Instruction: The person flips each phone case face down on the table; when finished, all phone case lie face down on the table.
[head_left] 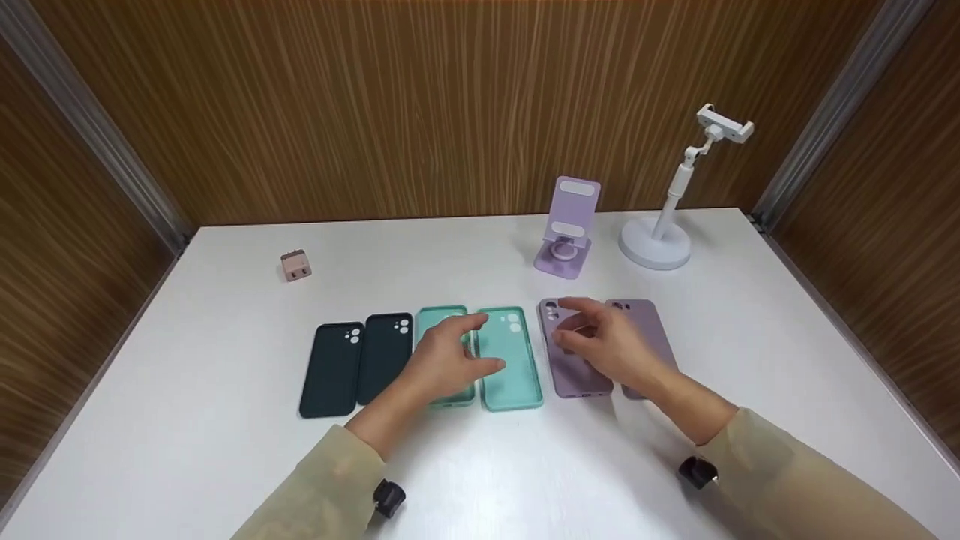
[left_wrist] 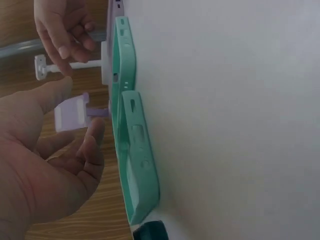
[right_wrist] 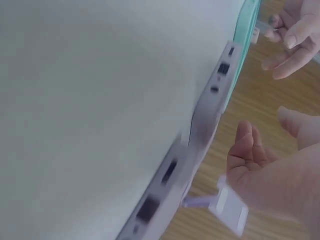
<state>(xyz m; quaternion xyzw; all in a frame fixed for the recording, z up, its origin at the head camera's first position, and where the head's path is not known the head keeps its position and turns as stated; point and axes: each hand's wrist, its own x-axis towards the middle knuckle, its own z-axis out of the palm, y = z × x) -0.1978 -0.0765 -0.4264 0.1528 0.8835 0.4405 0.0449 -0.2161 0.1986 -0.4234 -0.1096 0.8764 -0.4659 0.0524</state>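
Note:
My left hand [head_left: 445,360] hovers above two mint-green phone cases, its thumb and index finger spread apart with nothing between them. The right mint phone case [head_left: 510,375] lies face up beside the other mint case [head_left: 452,397], which the hand partly covers. Over two mauve phone cases is my right hand [head_left: 611,341], thumb and fingers loosely bent and holding nothing. It overlaps the left mauve case [head_left: 577,379] and part of the right mauve case [head_left: 651,322]. In the right wrist view a gap shows between the right hand [right_wrist: 270,170] and the mauve case edges [right_wrist: 215,85].
Left of the mint cases lie two dark phone cases, an outer one [head_left: 330,375] and an inner one [head_left: 384,352]. A pink charger plug [head_left: 295,265] sits at back left. Behind the mauve cases stand a purple phone stand [head_left: 574,214] and a white phone holder [head_left: 654,244]. Wood-grain panels [head_left: 450,112] enclose the white table [head_left: 187,360].

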